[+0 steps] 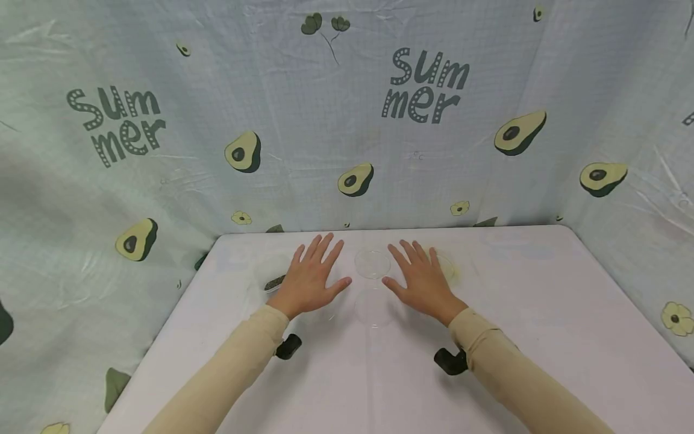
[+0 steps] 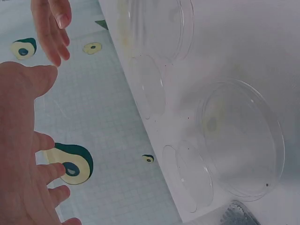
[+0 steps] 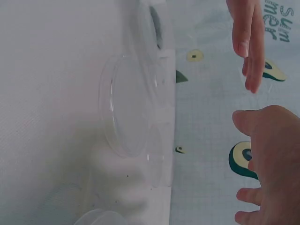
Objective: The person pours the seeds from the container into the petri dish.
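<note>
Fingers are spread wide on both sides, the left hand (image 1: 308, 286) and right hand (image 1: 425, 283) both held palm down, thumbs angled in towards each other. And between those thumbs and forefingers, that is where the clear round dish (image 1: 372, 264) is found! No long axis is offered by its circular outline, and neither hand can clearly be called nearer. Closer to the wrists, below the thumb gap, another faint round rim (image 1: 374, 326) is picked out. Past the right little finger, a yellow-tinged dish (image 1: 449, 269) is partly hidden; out past the left little finger, a dark-filled container (image 1: 274, 283) is half covered by the hand. Nothing is gripped, nothing pinched: every finger in sight is kept apart from the glassy pieces, with the fingers seen raised over the white table (image 1: 542, 337).
</note>
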The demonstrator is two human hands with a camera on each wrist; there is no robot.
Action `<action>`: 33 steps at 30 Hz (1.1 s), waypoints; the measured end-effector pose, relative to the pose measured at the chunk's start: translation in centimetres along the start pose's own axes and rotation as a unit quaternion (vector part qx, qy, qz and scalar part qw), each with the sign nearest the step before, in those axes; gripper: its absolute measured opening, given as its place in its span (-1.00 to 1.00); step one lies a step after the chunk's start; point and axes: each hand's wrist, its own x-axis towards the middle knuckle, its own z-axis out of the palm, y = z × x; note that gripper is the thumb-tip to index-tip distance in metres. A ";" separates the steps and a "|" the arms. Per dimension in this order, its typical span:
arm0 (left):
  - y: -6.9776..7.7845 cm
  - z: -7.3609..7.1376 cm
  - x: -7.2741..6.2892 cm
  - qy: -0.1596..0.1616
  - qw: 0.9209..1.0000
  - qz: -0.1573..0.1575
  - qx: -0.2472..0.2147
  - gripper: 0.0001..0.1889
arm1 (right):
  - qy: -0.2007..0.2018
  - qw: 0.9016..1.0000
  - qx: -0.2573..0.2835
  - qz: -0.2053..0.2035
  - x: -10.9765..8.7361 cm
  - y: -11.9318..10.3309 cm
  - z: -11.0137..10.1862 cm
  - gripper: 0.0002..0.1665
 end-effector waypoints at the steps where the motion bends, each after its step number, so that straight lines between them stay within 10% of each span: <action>1: 0.0 0.0 0.0 -0.002 1.000 -0.002 -0.001 -0.19 | -0.002 1.000 0.003 -0.001 0.0 0.0 0.1 -0.13; 33: -2.7 1.5 -1.5 -0.012 0.999 -0.042 -0.017 -0.18 | -0.021 0.999 0.036 -0.004 1.1 -0.8 2.1 -0.18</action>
